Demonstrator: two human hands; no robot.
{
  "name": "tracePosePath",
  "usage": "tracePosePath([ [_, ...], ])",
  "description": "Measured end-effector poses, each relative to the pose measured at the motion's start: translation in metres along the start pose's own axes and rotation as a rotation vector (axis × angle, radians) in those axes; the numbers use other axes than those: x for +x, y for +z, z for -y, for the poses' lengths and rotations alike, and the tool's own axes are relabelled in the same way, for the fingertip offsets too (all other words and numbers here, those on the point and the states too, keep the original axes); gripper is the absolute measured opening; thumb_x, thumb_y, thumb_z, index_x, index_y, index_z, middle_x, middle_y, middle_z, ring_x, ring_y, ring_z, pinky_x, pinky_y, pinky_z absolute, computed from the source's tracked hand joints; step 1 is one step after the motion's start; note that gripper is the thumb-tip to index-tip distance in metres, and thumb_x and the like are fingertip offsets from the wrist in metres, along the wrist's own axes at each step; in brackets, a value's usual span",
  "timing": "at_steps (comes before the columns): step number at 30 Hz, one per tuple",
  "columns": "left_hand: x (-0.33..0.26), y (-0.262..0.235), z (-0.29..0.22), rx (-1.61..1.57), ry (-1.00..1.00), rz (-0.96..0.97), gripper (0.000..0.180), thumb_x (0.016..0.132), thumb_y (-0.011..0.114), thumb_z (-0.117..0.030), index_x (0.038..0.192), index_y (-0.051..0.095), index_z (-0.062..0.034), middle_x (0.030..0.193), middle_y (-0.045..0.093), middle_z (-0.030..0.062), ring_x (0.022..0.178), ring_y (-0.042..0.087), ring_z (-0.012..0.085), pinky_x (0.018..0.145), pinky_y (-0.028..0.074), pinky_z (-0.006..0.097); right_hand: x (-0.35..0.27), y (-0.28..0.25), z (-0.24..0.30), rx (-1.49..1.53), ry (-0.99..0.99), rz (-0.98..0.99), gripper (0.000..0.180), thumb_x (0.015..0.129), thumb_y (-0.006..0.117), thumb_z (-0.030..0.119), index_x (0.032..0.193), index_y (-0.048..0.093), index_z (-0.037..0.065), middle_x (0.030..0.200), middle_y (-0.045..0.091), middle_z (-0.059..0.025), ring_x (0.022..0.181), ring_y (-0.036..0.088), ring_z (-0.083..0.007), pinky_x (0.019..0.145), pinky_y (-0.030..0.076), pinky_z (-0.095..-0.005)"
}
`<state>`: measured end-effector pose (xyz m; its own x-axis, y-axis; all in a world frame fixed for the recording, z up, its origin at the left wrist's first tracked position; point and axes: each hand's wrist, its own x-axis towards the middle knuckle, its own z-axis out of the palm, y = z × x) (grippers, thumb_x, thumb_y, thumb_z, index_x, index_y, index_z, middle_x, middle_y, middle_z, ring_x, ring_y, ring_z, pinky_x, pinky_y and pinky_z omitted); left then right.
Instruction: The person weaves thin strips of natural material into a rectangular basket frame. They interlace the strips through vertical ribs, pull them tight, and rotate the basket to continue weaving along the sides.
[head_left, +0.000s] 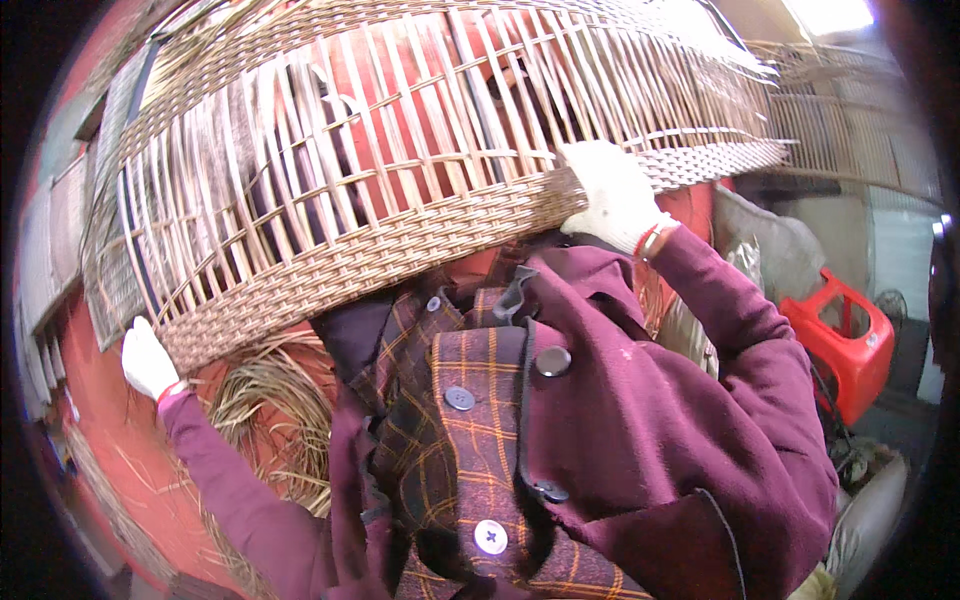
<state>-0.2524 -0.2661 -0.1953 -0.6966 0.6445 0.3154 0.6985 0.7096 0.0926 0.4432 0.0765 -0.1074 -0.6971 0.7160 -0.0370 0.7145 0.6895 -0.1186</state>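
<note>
A large woven rattan basket frame (400, 170), tan with a tight woven rim band and open upright ribs, is held up in front of me and fills the upper picture. My left hand (147, 358), in a white glove, grips the lower left corner of its rim. My right hand (615, 195), also white-gloved, grips the woven rim at the centre right. Both arms wear maroon sleeves. My maroon coat and plaid garment (480, 420) fill the lower centre.
Loose rattan strands (270, 410) lie piled on the red floor below the frame. A red plastic stool (845, 345) stands at the right. Another woven panel (850, 130) leans at the upper right, and grey sacks (770, 250) sit behind my right arm.
</note>
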Motion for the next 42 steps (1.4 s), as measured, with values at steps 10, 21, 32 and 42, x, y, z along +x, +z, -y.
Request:
tracePosePath([
  [10,-0.010,0.006,0.021,0.642,0.473,0.098,0.018,0.103,0.058,-0.022,0.096,0.072,-0.0122,0.092,0.073,0.0115,0.089,0.073,0.0309,0.081,0.058,0.045,-0.002,-0.015,-0.007,0.031,-0.063,-0.009,0.074,0.067,0.094,0.031,0.132,0.067,0.007,0.126,0.071,-0.0191,0.122,0.064,-0.0407,0.109,0.049,-0.0492],
  [21,0.112,0.004,-0.036,-0.517,0.206,0.028,0.041,0.112,0.053,-0.014,0.148,0.061,0.0036,0.150,0.066,0.0169,0.140,0.060,0.0277,0.123,0.040,0.038,0.140,-0.034,-0.095,0.118,-0.053,-0.418,0.034,0.096,0.070,0.016,0.129,0.072,0.006,0.121,0.074,-0.0187,0.111,0.073,-0.0367,0.099,0.058,-0.0440],
  [32,0.155,0.000,-0.061,0.415,0.676,0.032,0.016,0.104,0.056,-0.016,0.106,0.070,-0.0089,0.090,0.068,0.0162,0.086,0.070,0.0366,0.074,0.058,0.051,0.282,-0.042,-0.184,0.081,-0.130,0.142,0.108,0.076,0.076,0.008,0.169,0.024,-0.003,0.168,0.036,-0.0318,0.159,0.035,-0.0392,0.131,0.031,-0.0386],
  [42,0.240,-0.010,-0.124,0.560,0.262,-0.041,0.027,0.105,0.054,-0.022,0.096,0.076,-0.0098,0.089,0.077,0.0136,0.080,0.077,0.0339,0.071,0.062,0.049,0.286,-0.040,-0.172,0.054,0.074,0.025,0.088,0.076,0.073,-0.005,0.160,0.045,0.000,0.150,0.060,-0.0263,0.140,0.060,-0.0379,0.118,0.048,-0.0394],
])
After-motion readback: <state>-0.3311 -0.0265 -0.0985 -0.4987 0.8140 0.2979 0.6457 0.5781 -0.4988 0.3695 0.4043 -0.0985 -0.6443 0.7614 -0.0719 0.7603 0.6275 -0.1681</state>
